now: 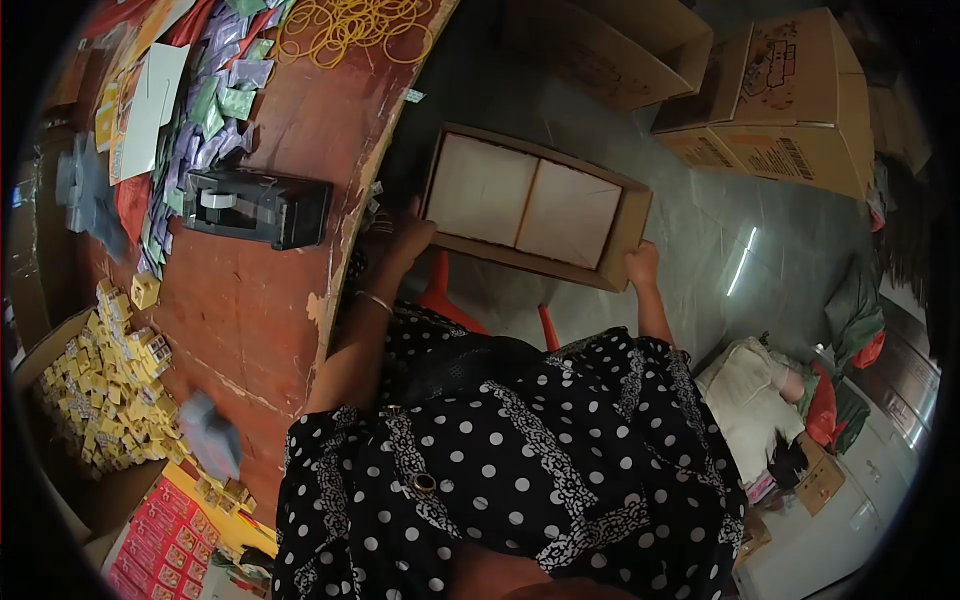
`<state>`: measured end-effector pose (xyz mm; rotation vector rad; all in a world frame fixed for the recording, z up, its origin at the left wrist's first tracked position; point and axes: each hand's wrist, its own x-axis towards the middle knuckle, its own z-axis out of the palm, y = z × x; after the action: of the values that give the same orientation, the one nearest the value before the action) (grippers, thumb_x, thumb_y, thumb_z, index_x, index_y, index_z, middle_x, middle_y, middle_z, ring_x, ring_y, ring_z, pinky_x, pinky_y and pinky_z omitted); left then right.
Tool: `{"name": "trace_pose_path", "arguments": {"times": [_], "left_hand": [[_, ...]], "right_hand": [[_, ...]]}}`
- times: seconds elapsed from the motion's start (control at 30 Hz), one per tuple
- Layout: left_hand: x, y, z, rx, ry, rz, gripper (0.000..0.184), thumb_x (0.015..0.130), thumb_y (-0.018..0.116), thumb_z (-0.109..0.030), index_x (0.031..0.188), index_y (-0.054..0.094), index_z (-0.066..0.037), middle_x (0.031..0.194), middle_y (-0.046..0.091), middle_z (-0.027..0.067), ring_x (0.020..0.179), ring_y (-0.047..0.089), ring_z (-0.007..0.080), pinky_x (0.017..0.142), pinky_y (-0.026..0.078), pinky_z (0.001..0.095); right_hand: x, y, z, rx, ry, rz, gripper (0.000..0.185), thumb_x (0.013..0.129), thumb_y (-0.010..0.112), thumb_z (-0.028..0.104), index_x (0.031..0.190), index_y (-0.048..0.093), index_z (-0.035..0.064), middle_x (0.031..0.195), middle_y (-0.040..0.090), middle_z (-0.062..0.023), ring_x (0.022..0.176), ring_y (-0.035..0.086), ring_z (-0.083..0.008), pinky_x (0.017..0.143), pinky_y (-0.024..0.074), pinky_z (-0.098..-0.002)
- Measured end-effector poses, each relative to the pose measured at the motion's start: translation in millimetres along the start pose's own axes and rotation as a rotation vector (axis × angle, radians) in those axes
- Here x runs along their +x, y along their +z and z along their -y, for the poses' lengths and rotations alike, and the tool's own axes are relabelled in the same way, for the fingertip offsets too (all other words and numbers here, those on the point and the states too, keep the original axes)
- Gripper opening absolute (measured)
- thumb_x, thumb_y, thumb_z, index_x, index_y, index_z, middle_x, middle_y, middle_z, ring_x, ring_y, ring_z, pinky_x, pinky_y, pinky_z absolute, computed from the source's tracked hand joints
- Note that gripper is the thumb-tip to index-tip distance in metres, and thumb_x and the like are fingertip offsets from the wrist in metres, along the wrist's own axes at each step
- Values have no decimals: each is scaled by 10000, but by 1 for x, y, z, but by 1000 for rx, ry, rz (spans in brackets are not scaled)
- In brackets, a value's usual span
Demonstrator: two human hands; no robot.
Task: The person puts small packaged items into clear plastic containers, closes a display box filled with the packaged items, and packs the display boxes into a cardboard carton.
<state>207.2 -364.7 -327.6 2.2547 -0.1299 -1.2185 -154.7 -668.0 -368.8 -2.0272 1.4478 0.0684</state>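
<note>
A long, shallow open cardboard box [632, 225] is held out in front of me, beyond the table's edge and over the grey floor. Inside it, two flat white blocks [482, 188] lie side by side with a narrow gap between them. My left hand [412, 238] grips the box's near left corner, its fingers partly hidden in shadow. At the opposite end, my right hand [642, 266] is closed on the lower right corner.
On the reddish table [235, 320] are a black tape dispenser [270, 210], yellow rubber bands [350, 28] and small purple and green packets [215, 110]. Yellow little boxes [105, 390] fill a carton at left. Large cartons [770, 100] stand at upper right; red stool legs [440, 295] show below.
</note>
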Motion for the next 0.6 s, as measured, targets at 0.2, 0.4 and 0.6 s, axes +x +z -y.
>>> {"name": "trace_pose_path", "arguments": {"times": [0.2,0.4,0.6], "left_hand": [[-10,48,-41,178,164,150,916,840,632,-211,1554,136,78,1523,364,324,1399,413,412,1157,348,406],[-3,90,-27,208,274,174,891,910,622,-244,1558,97,70,1585,231,327,1475,265,435,1207,249,435],[4,128,-20,660,552,120,829,873,649,-307,1497,280,95,1587,212,309,1464,242,459,1192,223,538]], "right_hand": [[-10,-19,-28,141,196,-67,436,846,619,103,1252,574,-51,1122,681,-270,967,691,-359,825,529,-422],[-14,55,30,87,348,66,951,901,665,312,1578,83,-15,1512,310,-353,1412,325,-450,1083,403,-469],[13,80,88,6,599,128,1282,776,757,622,1586,-24,8,1600,-134,-353,1487,-66,-534,1149,272,-609]]}}
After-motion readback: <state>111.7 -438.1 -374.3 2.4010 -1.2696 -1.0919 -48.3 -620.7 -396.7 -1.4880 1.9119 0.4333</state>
